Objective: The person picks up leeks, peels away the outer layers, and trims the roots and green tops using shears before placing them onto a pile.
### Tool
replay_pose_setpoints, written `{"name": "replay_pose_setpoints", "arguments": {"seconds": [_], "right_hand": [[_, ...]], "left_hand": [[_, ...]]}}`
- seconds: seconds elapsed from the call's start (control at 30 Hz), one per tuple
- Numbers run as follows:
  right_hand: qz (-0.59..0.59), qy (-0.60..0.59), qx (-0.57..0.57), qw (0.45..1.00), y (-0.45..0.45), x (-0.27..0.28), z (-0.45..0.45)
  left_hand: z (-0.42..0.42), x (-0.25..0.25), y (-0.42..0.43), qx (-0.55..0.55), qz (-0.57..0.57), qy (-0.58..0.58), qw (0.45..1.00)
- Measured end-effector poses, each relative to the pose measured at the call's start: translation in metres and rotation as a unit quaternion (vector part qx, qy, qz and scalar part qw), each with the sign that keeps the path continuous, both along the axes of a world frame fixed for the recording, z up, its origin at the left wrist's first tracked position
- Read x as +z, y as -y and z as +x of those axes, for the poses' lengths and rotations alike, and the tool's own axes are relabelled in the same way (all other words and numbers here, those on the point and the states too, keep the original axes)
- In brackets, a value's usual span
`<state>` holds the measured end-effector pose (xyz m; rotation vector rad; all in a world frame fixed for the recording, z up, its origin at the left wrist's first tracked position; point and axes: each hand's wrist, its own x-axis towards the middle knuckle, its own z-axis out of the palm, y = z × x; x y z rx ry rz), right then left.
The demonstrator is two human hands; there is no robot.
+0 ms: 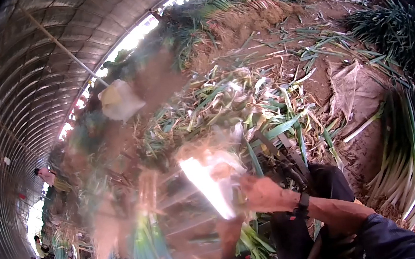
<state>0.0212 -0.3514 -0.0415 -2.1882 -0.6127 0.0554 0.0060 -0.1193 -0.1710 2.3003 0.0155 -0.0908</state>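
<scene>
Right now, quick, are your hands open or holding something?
Left hand: too blurred to tell.
Right hand: beside the long, bright white leek stalks; open or gripping can't be told.

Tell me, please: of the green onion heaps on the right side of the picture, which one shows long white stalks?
The lowest heap, in the lower right: its pale stalks are plainly visible. The heap above it shows mainly dark green leaves.

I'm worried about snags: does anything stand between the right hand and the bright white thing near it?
Nothing visible stands between the right hand and the bright white thing, though blur and glare hide whether they touch.
</scene>
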Motion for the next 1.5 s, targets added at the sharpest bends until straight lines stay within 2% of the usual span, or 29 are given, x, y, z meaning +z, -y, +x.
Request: {"name": "replay_pose_setpoints", "arguments": {"seconds": [0.03,0.13,0.2,0.23,0.33,0.4,0.43,0.5,0.53,0.57,0.6,0.67,0.7,0.73,0.77,0.8,0.83,0.87,0.93,0.97,1.03,1.07,1.13,1.17,1.23,1.33,1.4,1.43,1.5], "right_hand": [[-0.011,0.073,-0.054,0.996,0.0,-0.013,0.002],[-0.008,0.062,-0.127,0.99,-0.005,-0.022,0.024],[0.011,-0.042,-0.137,0.99,-0.01,-0.039,0.049],[0.001,0.024,-0.152,0.988,-0.01,-0.05,0.063],[-0.025,0.219,-0.187,0.957,-0.008,-0.077,0.103],[-0.051,0.087,-0.182,0.978,0.027,-0.006,0.105],[-0.043,0.163,-0.194,0.966,0.034,-0.01,0.122],[-0.054,0.294,-0.292,0.908,0.057,-0.032,0.169],[-0.073,0.347,-0.373,0.857,0.072,-0.031,0.192],[0.052,0.172,-0.373,0.91,0.095,0.029,0.168],[-0.018,0.186,-0.388,0.902,0.127,0.038,0.183],[0.131,0.149,-0.417,0.887,0.172,0.038,0.214],[0.123,0.184,-0.411,0.884,0.204,0.014,0.247],[0.106,0.175,-0.383,0.901,0.212,0.006,0.246],[0.089,0.167,-0.355,0.916,0.218,0.0,0.244],[0.06,0.113,-0.303,0.944,0.212,0.005,0.212],[0.35,0.033,-0.041,0.935,0.22,-0.039,0.218],[0.563,-0.158,0.202,0.785,0.228,-0.085,0.225],[0.543,-0.232,0.18,0.787,0.165,-0.051,0.14],[0.493,-0.17,0.191,0.831,0.147,-0.056,0.124],[0.392,-0.035,0.196,0.898,0.11,-0.066,0.093],[0.375,-0.045,0.183,0.908,0.095,-0.077,0.084],[0.429,-0.26,0.108,0.858,0.059,-0.107,0.073],[0.459,-0.343,0.069,0.817,0.038,-0.115,0.067],[0.467,-0.369,0.046,0.802,0.009,-0.062,0.031],[0.444,-0.275,0.1,0.847,-0.028,-0.108,0.038],[0.309,-0.233,0.063,0.92,-0.041,-0.113,0.044],[0.239,-0.202,0.042,0.949,-0.042,-0.114,0.051],[0.08,-0.093,-0.03,0.992,-0.031,-0.076,0.053]], "left_hand": [[-0.004,0.012,-0.001,-0.002,0.023,-0.021,1.0],[-0.01,0.007,-0.001,-0.019,0.098,0.007,0.995],[-0.012,0.0,0.006,-0.016,0.176,-0.002,0.984],[-0.026,0.059,0.033,0.031,0.106,-0.051,0.993],[-0.045,0.047,0.036,0.022,0.053,0.029,0.998],[-0.048,0.014,0.023,0.022,-0.067,0.018,0.997],[-0.049,-0.005,0.015,0.004,-0.125,0.029,0.992],[-0.065,-0.003,0.005,-0.009,-0.074,0.018,0.997],[-0.073,-0.001,0.0,-0.017,-0.049,0.013,0.999],[-0.089,0.036,0.011,0.005,0.015,-0.034,0.999],[-0.099,0.056,0.012,0.026,0.08,-0.084,0.993],[-0.111,0.01,-0.027,-0.009,0.123,-0.1,0.987],[-0.11,0.005,-0.035,-0.012,0.089,-0.145,0.985],[-0.104,-0.004,-0.053,-0.013,0.057,-0.186,0.981],[-0.1,-0.024,-0.076,-0.045,0.086,-0.184,0.978],[-0.098,-0.03,-0.091,-0.119,-0.059,-0.122,0.984],[-0.096,-0.035,-0.103,-0.189,-0.201,-0.053,0.96],[-0.095,-0.036,-0.111,-0.257,-0.336,0.02,0.906],[-0.096,-0.013,-0.112,-0.2,-0.35,-0.005,0.915],[-0.098,0.028,-0.096,-0.071,-0.226,-0.104,0.966],[-0.104,0.016,-0.113,0.042,-0.209,-0.106,0.971],[-0.107,0.01,-0.121,0.098,-0.203,-0.107,0.968],[-0.104,0.059,-0.103,0.016,-0.176,-0.115,0.977],[-0.108,0.071,-0.095,0.068,-0.174,-0.162,0.969],[-0.115,0.084,-0.081,0.073,-0.229,-0.13,0.962],[-0.117,0.102,-0.059,0.058,-0.3,-0.11,0.946],[-0.117,0.109,-0.048,0.041,-0.364,-0.111,0.924],[-0.116,0.113,-0.04,0.003,-0.334,-0.069,0.94],[-0.122,0.11,-0.036,0.018,-0.373,-0.08,0.924]]}}
